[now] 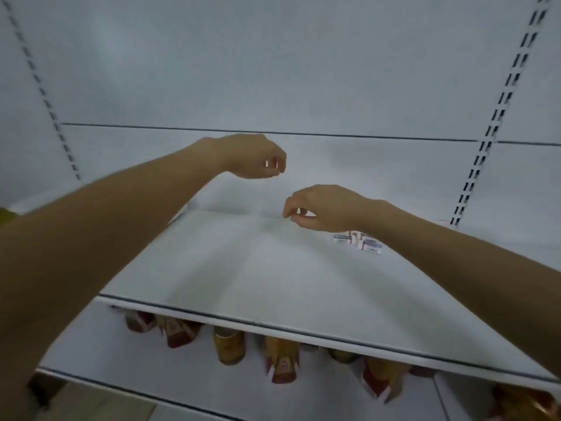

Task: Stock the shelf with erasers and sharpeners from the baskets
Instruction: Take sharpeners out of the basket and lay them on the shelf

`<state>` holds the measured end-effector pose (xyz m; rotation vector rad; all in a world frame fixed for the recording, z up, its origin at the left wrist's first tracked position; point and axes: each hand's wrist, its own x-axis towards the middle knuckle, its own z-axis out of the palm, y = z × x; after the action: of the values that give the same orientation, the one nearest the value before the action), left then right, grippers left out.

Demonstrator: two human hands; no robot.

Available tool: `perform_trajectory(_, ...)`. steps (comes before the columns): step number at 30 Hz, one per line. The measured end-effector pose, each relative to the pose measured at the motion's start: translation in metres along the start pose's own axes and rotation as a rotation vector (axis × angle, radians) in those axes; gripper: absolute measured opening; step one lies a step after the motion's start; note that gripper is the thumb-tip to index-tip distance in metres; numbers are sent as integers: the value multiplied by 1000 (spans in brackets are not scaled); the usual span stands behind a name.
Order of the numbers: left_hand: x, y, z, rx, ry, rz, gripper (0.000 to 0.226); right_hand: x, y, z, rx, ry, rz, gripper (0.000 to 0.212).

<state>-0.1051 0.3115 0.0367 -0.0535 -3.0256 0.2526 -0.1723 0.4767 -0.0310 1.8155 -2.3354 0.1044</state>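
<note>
A wide white shelf [258,268] fills the middle of the head view. A few small white erasers [359,240] with red and blue print lie on it at the back right, partly hidden under my right wrist. My right hand [321,208] hovers just left of them, fingers curled loosely downward with nothing visibly in them. Higher and further left, my left hand [258,156] hangs over the back of the shelf, fingers bent with small gaps between them, holding nothing I can see. No basket is in view.
The white back panel [273,71] has slotted uprights at the left [48,101] and right [491,123]. On the lower shelf [182,378] stand several brown and orange packets [226,344], tucked under the upper shelf's front edge.
</note>
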Motion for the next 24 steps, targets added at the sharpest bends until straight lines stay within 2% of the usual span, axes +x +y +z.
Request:
perform_trajectory(6, -64, -66, -15, 67, -16, -84, 22, 69, -58, -9, 51, 23, -62, 19)
perform_trajectory(14, -151, -171, 1, 33, -21, -163, 21, 161, -143, -16, 104, 84, -65, 21)
perform_trajectory(18, -171, -216, 18, -21, -53, -172, 21, 187, -162, -13, 98, 47, -13, 19)
perform_trajectory(24, -157, -256, 51, -108, -113, -88, 23, 225, -166, -5, 98, -61, 65, 19)
